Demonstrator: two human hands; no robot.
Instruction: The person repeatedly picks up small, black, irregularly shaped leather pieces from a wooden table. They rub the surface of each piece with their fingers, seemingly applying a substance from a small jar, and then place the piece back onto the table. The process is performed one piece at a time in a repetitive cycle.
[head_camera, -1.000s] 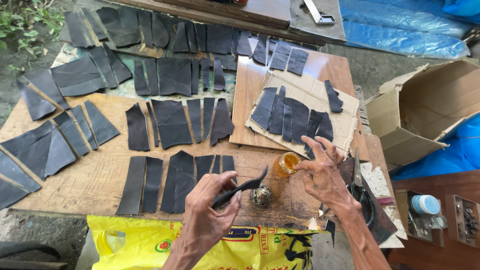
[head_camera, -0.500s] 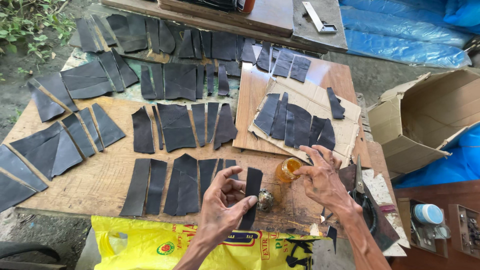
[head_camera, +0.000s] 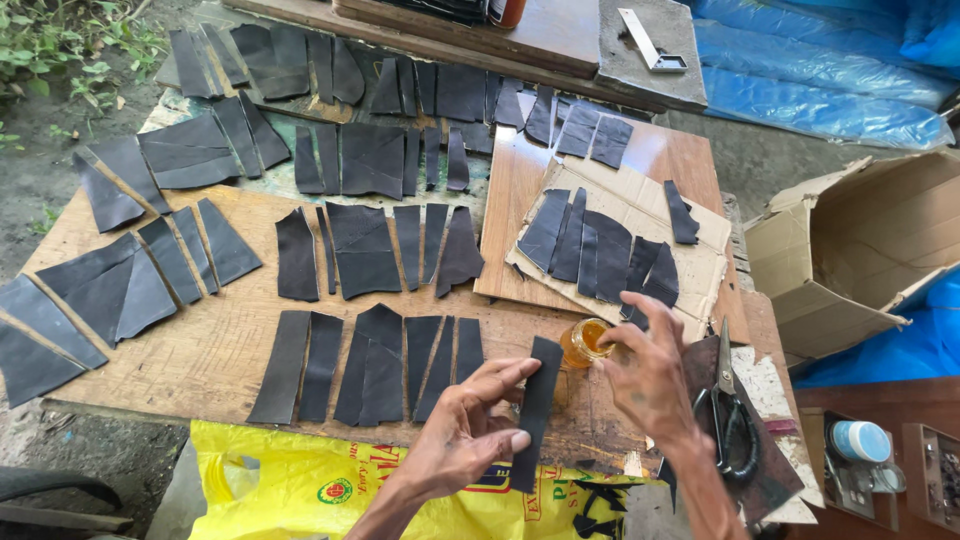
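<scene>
Black strips of thin rubber-like sheet (head_camera: 365, 250) already lie in many rows over the rough wooden board (head_camera: 220, 350), and more rest on the flat piece of brown cardboard (head_camera: 640, 215). It seems that most pieces are laid out and one is now in work. The left hand (head_camera: 465, 430) pinches a long narrow black strip (head_camera: 535, 410) between thumb and fingers, upright above the near edge of the board. The right hand (head_camera: 650, 375), fingers bent together, touches the small open jar of amber liquid (head_camera: 583, 342); I cannot tell if it grips something. Black-handled scissors (head_camera: 728, 415) lie just beside it, untouched.
</scene>
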